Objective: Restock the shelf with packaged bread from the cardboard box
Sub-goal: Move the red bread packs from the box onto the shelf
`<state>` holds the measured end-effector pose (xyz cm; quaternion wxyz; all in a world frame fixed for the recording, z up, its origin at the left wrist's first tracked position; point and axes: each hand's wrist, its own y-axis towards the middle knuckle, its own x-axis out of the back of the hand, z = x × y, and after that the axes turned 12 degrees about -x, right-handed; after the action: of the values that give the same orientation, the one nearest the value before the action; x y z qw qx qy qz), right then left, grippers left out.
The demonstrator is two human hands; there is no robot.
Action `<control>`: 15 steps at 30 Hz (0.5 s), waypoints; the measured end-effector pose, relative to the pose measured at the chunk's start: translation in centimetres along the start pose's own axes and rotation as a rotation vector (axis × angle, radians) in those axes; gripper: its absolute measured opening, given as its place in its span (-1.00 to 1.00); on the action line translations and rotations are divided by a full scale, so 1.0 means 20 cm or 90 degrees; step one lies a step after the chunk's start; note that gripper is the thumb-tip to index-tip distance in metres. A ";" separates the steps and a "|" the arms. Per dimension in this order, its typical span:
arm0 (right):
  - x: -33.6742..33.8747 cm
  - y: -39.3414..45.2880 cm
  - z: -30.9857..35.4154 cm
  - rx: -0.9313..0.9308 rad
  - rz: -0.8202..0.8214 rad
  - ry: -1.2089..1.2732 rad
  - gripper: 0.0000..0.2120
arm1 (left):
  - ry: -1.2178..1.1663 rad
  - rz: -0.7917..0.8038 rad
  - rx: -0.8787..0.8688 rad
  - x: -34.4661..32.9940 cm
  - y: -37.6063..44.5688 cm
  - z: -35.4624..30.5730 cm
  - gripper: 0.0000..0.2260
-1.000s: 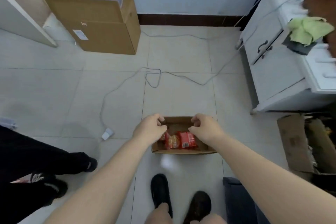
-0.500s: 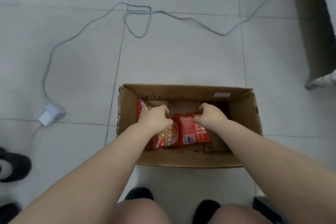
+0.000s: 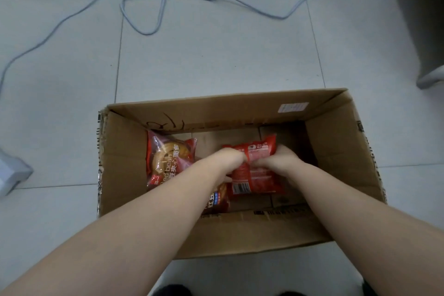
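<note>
An open cardboard box (image 3: 240,113) sits on a pale tiled floor (image 3: 216,60), its near wall toward the person and its flaps standing up at the sides. Both bare forearms reach down into it from the bottom of the view. The left hand (image 3: 228,161) and the right hand (image 3: 276,163) are curled around the same red bread packet (image 3: 254,175), the left gripping its left edge and the right gripping its right edge near the top, with the fingers closed onto the wrapper; the packet shows its printed back with a barcode at its lower end. To the left of it, lying flat on the box bottom by the left wall, is a 2nd packet (image 3: 168,158) showing a round bun and the words "red bean". A 3rd packet (image 3: 216,202) is partly hidden under the left forearm, near the front wall. A white sticker (image 3: 293,107) is on the far inner wall. A grey cable (image 3: 144,7) loops across the tiles beyond the box
</note>
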<state>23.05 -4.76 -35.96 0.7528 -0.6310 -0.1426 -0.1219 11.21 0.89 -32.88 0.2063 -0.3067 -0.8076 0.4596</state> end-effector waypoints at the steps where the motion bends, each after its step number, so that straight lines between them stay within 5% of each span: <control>1: 0.01 -0.01 -0.01 0.031 -0.053 0.007 -0.28 | -0.039 -0.007 -0.021 -0.01 0.00 -0.02 -0.56; 7: 0.00 -0.15 0.01 0.245 -0.373 -0.218 -0.32 | -0.140 0.026 -0.044 -0.01 0.03 -0.07 -0.56; 11: -0.16 -0.25 0.01 0.435 -0.257 -0.421 -0.37 | -0.127 -0.124 -0.017 0.12 0.03 -0.06 -0.55; 15: -0.28 -0.27 -0.01 0.486 -0.174 -0.580 -0.46 | -0.049 -0.138 -0.080 0.27 -0.02 0.00 -0.55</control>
<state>15.99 -5.82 -33.15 0.7665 -0.2811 -0.5637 0.1248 7.18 4.49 -32.32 0.2036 -0.2123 -0.8705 0.3946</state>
